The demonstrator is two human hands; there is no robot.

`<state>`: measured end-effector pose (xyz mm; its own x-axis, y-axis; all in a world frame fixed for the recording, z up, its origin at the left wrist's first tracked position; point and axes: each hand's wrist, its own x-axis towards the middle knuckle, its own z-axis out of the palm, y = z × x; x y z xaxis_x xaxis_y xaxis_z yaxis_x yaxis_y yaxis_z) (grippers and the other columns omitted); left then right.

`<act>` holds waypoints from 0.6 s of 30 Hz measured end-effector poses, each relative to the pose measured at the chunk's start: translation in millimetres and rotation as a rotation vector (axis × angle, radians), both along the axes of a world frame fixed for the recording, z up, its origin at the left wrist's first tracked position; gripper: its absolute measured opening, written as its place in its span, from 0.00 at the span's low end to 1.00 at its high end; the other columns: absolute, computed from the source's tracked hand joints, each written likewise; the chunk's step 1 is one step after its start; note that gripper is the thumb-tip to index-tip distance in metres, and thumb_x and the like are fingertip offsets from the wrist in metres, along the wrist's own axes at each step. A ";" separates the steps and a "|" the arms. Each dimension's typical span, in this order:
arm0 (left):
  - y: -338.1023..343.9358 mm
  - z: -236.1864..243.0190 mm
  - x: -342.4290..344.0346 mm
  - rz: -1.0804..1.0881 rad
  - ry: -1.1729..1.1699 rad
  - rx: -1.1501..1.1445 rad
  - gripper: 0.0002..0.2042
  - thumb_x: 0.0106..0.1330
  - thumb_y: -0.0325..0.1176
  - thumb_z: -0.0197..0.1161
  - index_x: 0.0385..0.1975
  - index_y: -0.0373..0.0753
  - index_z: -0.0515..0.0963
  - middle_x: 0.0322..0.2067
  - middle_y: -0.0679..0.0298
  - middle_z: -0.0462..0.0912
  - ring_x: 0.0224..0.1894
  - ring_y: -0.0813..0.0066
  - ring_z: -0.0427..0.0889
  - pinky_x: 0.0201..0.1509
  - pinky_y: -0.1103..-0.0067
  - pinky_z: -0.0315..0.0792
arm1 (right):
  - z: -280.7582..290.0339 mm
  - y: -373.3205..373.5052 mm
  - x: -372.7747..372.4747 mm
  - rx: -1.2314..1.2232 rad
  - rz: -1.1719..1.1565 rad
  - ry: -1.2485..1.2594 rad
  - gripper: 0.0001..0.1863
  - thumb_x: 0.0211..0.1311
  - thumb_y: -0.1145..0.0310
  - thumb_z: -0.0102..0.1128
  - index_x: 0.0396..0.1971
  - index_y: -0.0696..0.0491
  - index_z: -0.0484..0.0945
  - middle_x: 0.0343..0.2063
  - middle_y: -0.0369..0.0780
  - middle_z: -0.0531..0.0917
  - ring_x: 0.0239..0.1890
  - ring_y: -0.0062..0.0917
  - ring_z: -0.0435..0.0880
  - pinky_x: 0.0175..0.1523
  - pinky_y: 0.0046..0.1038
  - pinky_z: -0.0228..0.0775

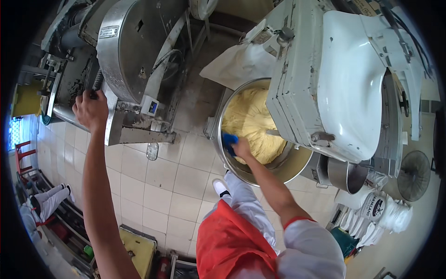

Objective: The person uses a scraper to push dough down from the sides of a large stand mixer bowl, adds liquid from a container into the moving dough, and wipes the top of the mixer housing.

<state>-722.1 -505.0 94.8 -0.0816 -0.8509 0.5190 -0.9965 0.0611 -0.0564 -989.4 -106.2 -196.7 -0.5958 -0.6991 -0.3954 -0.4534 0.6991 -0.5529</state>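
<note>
Red apron (232, 242) nearest; at far left, the left hand (91, 110) curls around a dark knob (94, 95); the right hand (241, 148) clasps a blue tool (229, 143) beside yellow dough (253, 122) in a steel bowl (297, 165)

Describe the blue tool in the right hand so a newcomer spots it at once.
Find the big white machine at upper right, then the round steel bowl partly hidden by it, holding yellow dough. At the bowl's left side, the person's right hand grips the blue tool. Its solid blue stands out against the yellow dough and bare steel.
</note>
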 end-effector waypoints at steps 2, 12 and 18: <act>7.1 -3.9 18.5 0.022 -0.026 0.012 0.15 0.55 0.46 0.55 0.37 0.47 0.82 0.39 0.59 0.80 0.46 0.55 0.75 0.52 0.66 0.69 | 82.8 46.5 4.6 0.131 0.138 -0.292 0.12 0.48 0.65 0.65 0.32 0.56 0.80 0.31 0.51 0.81 0.36 0.42 0.81 0.41 0.36 0.71; 1.0 -5.6 9.6 -0.022 -0.017 -0.064 0.15 0.54 0.45 0.58 0.38 0.47 0.82 0.40 0.60 0.80 0.45 0.57 0.75 0.53 0.69 0.68 | -12.3 6.8 50.1 -0.252 -0.090 -0.118 0.12 0.52 0.71 0.55 0.37 0.59 0.74 0.30 0.54 0.80 0.34 0.51 0.78 0.42 0.46 0.68; 1.3 -7.8 -0.8 -0.027 -0.034 0.004 0.14 0.55 0.46 0.57 0.35 0.47 0.82 0.38 0.61 0.80 0.46 0.56 0.75 0.52 0.67 0.68 | -79.5 -91.0 2.5 0.005 -0.331 0.245 0.13 0.54 0.64 0.53 0.30 0.58 0.79 0.28 0.54 0.81 0.32 0.51 0.80 0.38 0.44 0.72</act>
<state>-722.9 -503.7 87.0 -0.1223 -0.8501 0.5122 -0.9920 0.0883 -0.0903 -987.0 -197.2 -276.1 -0.8650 -0.4526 -0.2165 -0.3218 0.8315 -0.4528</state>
